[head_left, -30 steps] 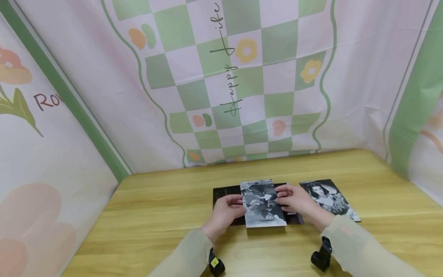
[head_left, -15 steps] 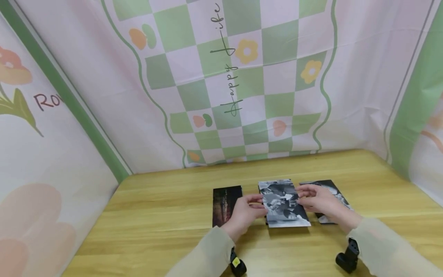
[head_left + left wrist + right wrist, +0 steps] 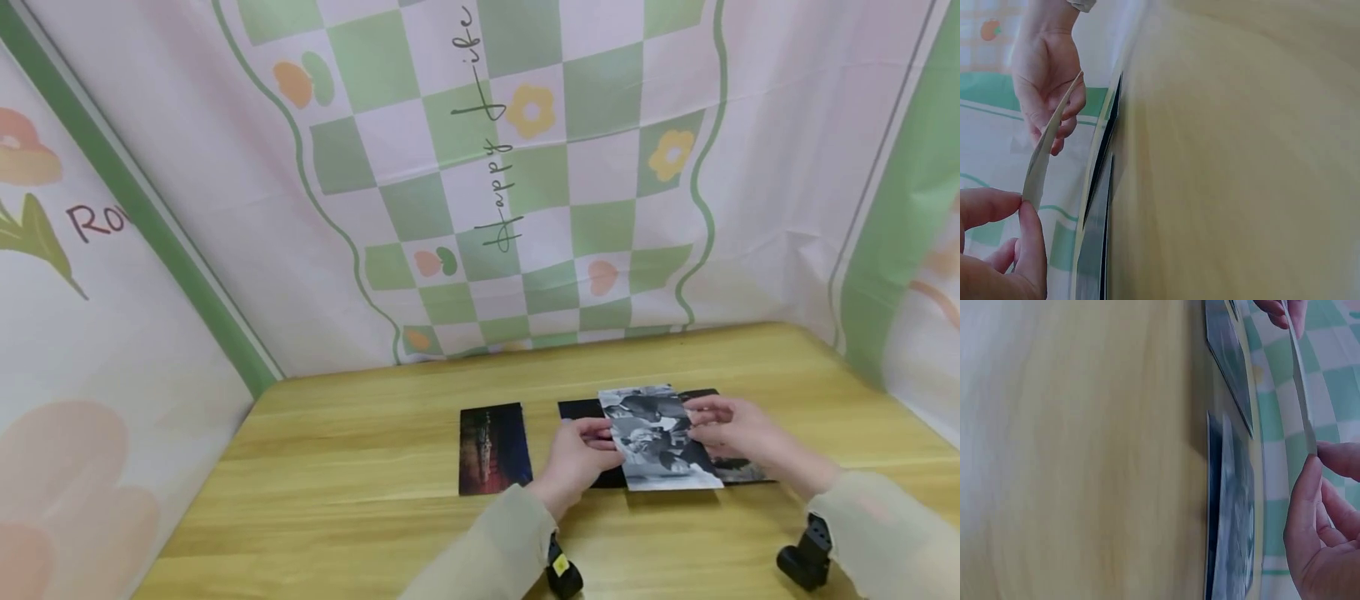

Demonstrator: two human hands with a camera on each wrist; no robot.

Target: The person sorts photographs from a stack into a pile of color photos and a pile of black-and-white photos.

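Between both hands hangs a black-and-white photo print [image 3: 658,446], raised above the table. Its left edge is pinched by thumb and fingers of my left hand [image 3: 576,462]; my right hand [image 3: 741,432] pinches the right edge. In the left wrist view the print [image 3: 1038,165] shows edge-on and slightly bowed, clear of the tabletop. Beneath it in the head view lie a dark print [image 3: 581,410] and, farther right, another black-and-white print [image 3: 742,471], both partly covered. A dark print with a reddish lower part [image 3: 493,450] lies fully visible to the left.
The wooden table [image 3: 337,467] reaches back to a hanging cloth [image 3: 525,167] with green checks and lettering. Patterned cloth also stands at both sides. A black wrist camera [image 3: 562,571] sits under the left sleeve, another [image 3: 805,554] under the right.
Both hands have carried the black-and-white print rightward, from over the left dark print, past the middle, to partly over the right-hand print. The left dark print is now uncovered.
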